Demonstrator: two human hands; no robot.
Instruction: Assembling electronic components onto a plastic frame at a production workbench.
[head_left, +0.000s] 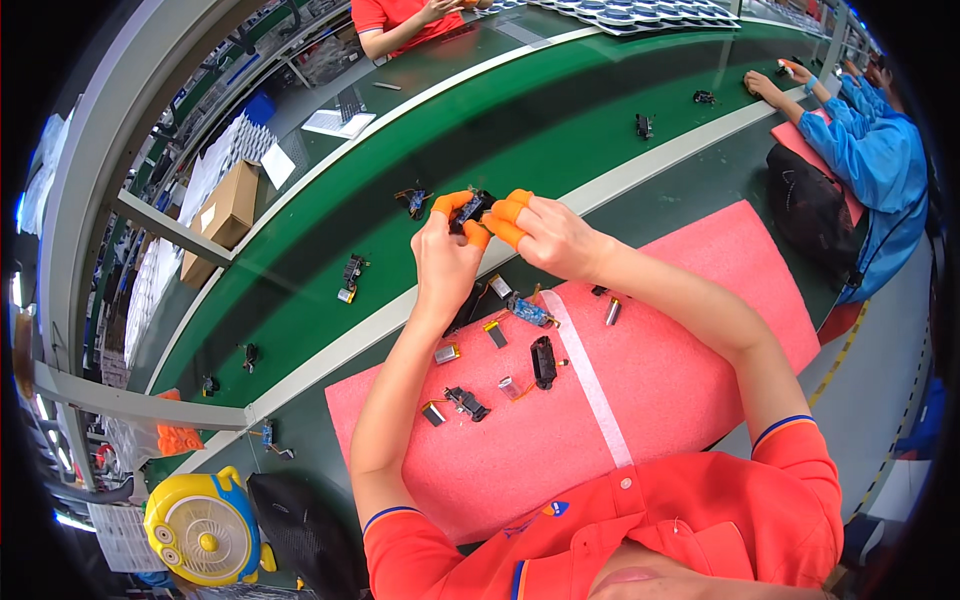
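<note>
Out over the green conveyor's near rail, my left hand [447, 250], with orange finger cots, pinches a small black electronic module with a blue circuit board [468, 212]. My right hand [560, 238], also in orange cots, closes its fingertips at the module's right edge; the exact spot between them is hidden. Below the hands lies a pink foam mat [700, 330] with a white strip [594, 390]. On it rest a blue circuit board [530, 312], a black housing [543, 362], another black module [466, 403] and several small silver battery cells, one of them [612, 312] right of the strip.
The green conveyor belt [560, 120] curves past, carrying scattered modules, one [353, 272] left of my hands. A yellow-and-blue fan [205, 530] stands lower left. A cardboard box [228, 210] sits beyond the belt. Co-workers in red [400, 35] and blue [880, 170] are across and to the right.
</note>
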